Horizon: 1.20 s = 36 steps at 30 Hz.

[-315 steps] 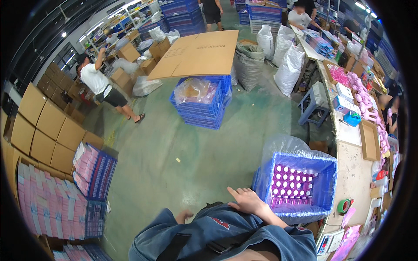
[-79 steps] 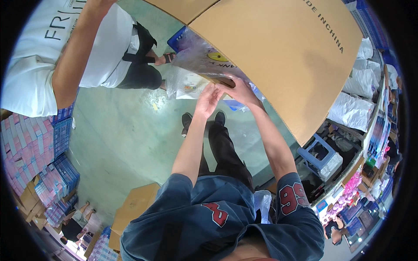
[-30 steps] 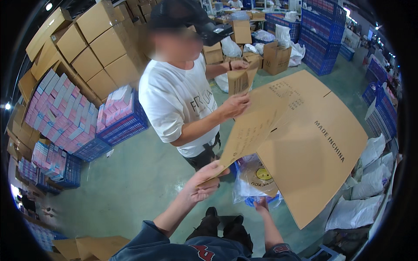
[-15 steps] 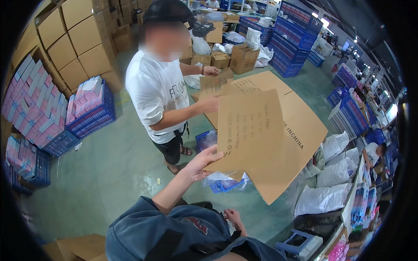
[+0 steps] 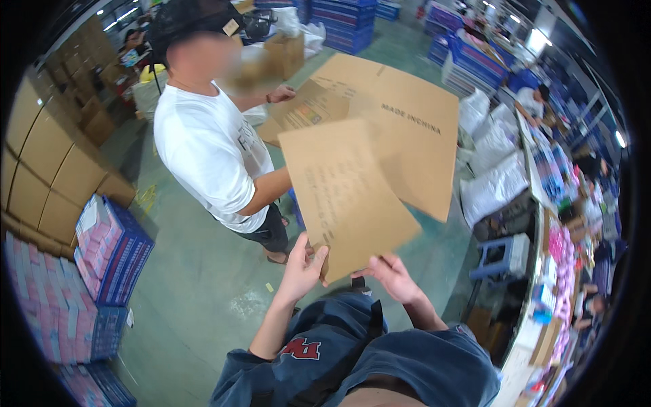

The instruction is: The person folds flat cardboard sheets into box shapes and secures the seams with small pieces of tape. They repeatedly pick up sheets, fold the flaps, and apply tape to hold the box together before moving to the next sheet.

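Note:
In my left hand (image 5: 305, 268) is the lower left corner of a brown cardboard sheet (image 5: 346, 203) with faint dark print, tilted up in front of me; the thumb lies on its near side. My right hand (image 5: 397, 278) is at the sheet's lower edge with thumb and fingers apart; whether it touches the board is unclear. Behind the sheet, a person in a white T-shirt (image 5: 203, 149) and dark cap stands facing a larger flattened cardboard box (image 5: 413, 156) with printed lettering. The person's nearer hand is hidden by my sheet; the other hand (image 5: 281, 93) is beside a smaller printed cardboard piece (image 5: 315, 105).
Stacked cartons (image 5: 74, 176) and blue crates of pink boxes (image 5: 115, 251) stand at left. White sacks (image 5: 495, 183) and a blue-grey stool (image 5: 502, 256) are at right, beside a long worktable (image 5: 519, 346) with goods. Green floor (image 5: 196, 298) lies between.
My right hand has risen from beside my body to the sheet's lower edge. The sheet has come closer to me and tilted. The view has swung, shifting the surroundings.

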Tool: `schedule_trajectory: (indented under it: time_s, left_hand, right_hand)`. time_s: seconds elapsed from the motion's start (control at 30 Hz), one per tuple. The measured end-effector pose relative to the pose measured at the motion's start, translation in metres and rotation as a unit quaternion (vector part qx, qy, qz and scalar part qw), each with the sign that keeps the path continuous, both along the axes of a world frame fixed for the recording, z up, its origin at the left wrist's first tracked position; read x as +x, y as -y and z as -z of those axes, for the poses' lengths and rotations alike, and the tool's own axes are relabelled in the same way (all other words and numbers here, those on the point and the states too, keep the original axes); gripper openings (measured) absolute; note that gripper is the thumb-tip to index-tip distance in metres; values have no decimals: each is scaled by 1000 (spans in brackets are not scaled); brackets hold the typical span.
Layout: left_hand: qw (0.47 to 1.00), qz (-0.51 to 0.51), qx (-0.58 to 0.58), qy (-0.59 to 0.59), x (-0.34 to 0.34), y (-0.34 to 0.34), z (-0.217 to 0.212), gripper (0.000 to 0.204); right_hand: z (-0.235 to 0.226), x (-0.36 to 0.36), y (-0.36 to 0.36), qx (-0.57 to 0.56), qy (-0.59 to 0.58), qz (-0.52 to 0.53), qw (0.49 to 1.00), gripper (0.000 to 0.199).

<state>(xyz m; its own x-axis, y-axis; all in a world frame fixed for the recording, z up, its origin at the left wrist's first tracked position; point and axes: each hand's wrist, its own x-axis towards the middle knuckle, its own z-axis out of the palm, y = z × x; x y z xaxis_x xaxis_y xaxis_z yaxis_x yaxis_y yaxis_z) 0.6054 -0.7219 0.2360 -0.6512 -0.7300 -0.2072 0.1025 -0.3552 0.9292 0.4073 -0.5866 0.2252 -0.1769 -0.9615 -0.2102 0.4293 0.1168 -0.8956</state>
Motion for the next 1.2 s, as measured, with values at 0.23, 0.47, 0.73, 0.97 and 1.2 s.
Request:
schedule_trajectory:
  time_s: [0.23, 0.47, 0.73, 0.97, 1.2]
  left_hand:
    - [977, 182, -10, 107, 101, -3, 33, 54]
    - [950, 259, -101, 145, 186, 54, 103, 46]
    - [915, -213, 228, 254, 389, 164, 357, 26]
    - [742, 105, 4, 662, 637, 199, 408, 25]
    - [709, 324, -258, 571, 636, 344, 415, 32]
  right_hand:
    - [51, 28, -27, 164, -103, 423, 885, 17]
    - [144, -19, -48, 256, -358, 573, 692, 23]
    - [235, 5, -4, 398, -279, 694, 531, 32]
    - [268, 155, 40, 495, -276, 580, 585, 34]
    - [273, 296, 174, 601, -362, 277, 657, 28]
